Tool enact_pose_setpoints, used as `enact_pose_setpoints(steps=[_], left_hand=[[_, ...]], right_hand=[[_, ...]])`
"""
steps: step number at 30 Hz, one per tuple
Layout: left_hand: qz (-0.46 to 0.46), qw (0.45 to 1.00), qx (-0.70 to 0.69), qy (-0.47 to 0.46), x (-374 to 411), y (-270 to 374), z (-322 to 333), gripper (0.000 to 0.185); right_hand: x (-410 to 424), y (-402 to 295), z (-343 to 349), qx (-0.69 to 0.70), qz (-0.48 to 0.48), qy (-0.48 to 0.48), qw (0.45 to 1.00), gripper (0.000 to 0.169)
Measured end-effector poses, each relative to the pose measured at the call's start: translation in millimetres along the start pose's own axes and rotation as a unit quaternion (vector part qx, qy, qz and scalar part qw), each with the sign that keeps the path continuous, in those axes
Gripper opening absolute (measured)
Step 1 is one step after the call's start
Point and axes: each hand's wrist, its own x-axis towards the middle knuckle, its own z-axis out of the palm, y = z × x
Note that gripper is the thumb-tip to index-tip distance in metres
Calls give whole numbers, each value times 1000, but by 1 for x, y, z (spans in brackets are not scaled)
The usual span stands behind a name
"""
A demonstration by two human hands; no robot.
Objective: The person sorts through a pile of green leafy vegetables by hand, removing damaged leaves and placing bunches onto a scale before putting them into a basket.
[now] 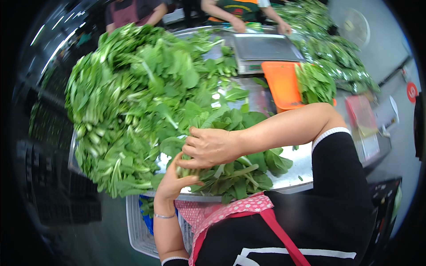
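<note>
A bunch of leafy greens point(239, 169) lies at the table's near edge, its pale stem ends pointing left and its leaves spreading right. My left hand point(175, 181) wraps the stem ends, with the thumb in front. My right hand point(211, 148) reaches over the same bunch from above, fingers curled down onto the stems beside my left hand. The fingers partly hide the stems. A large heap of loose leafy greens point(133, 96) fills the left and far side of the metal table point(294, 168).
Beyond stands a weighing scale point(268, 48). Right of it, an orange basket point(283, 84) holds more greens, near bagged greens point(336, 60). Below the table edge is a grey crate point(134, 226) with a blue liner. Two people point(236, 16) work across the table.
</note>
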Motion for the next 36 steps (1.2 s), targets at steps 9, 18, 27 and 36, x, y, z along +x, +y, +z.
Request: enact_pose_setpoints(steps=[9, 18, 27, 36], left_hand=[[1, 995, 55, 88, 28, -27, 16, 25], [-29, 994, 15, 104, 47, -45, 15, 23], [-10, 977, -15, 215, 29, -53, -3, 18], [207, 932, 27, 298, 2, -42, -4, 16]], right_hand=[[-88, 20, -66, -17, 461, -132, 877, 62], [-275, 148, -14, -44, 797, -287, 530, 92], [-262, 150, -9, -17, 813, -250, 525, 106], [-243, 130, -74, -156, 743, -81, 646, 64]])
